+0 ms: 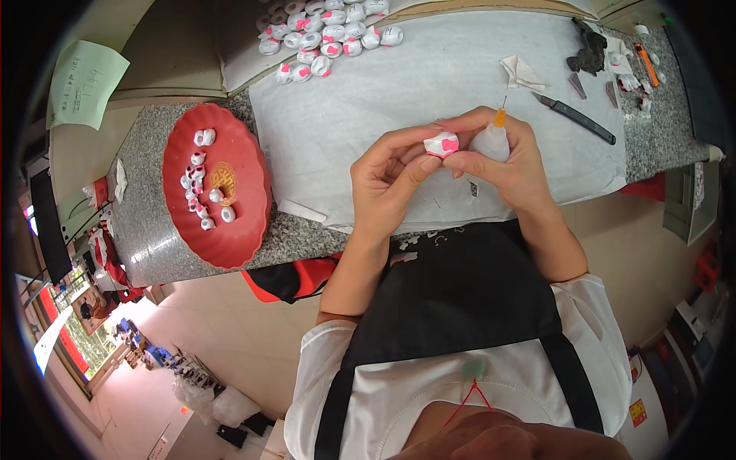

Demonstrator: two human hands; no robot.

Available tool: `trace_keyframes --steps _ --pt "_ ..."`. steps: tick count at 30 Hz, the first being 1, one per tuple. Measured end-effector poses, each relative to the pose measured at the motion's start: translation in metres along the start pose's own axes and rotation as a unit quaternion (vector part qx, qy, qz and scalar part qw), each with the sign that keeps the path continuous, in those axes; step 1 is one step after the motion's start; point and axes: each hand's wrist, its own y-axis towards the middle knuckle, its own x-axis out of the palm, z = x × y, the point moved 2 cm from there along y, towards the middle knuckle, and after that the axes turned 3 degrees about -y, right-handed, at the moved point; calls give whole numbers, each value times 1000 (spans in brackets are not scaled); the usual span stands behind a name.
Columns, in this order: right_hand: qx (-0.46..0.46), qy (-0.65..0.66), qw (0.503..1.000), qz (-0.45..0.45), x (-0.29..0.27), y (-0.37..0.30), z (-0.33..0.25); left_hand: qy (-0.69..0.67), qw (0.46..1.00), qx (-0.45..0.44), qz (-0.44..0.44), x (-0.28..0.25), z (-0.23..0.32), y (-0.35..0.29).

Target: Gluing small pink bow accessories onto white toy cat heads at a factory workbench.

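Observation:
Over the white paper (330, 146), my left hand (387, 180) is closed on a small white rounded piece (440, 145) with a pink patch on its side. Beside it, my right hand (521, 170) grips a translucent squeeze bottle (491, 143) with an orange needle tip (501, 118) pointing up and away. The right thumb and forefinger also touch the white piece, so both hands meet around it. Part of the piece is hidden by the fingers. Many similar white and pink pieces (333, 34) lie grouped at the far left of the paper.
A red scalloped tray (253, 218) at left holds several small white pieces with dark markings. To the right lie a black utility knife (575, 119), a crumpled tissue (521, 74), loose blades (577, 86), a dark crumpled thing (589, 50) and an orange cutter (646, 64).

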Motion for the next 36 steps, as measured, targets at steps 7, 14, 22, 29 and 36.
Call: trace_keyframes --steps 7,14,22,29,36 --pt "-9 2 1000 -10 0 -2 1 53 998 30 10 0 -2 -3" --pt "19 20 1000 7 0 1 0 -6 999 -23 29 1 -1 0" --pt "33 76 996 -30 -1 -3 7 4 999 23 -39 -4 -3 -1" --pt "37 63 997 -27 12 3 -4 268 941 169 120 -25 39 -8" --pt "46 -8 999 -17 -8 6 1 694 656 233 185 -67 92 14"
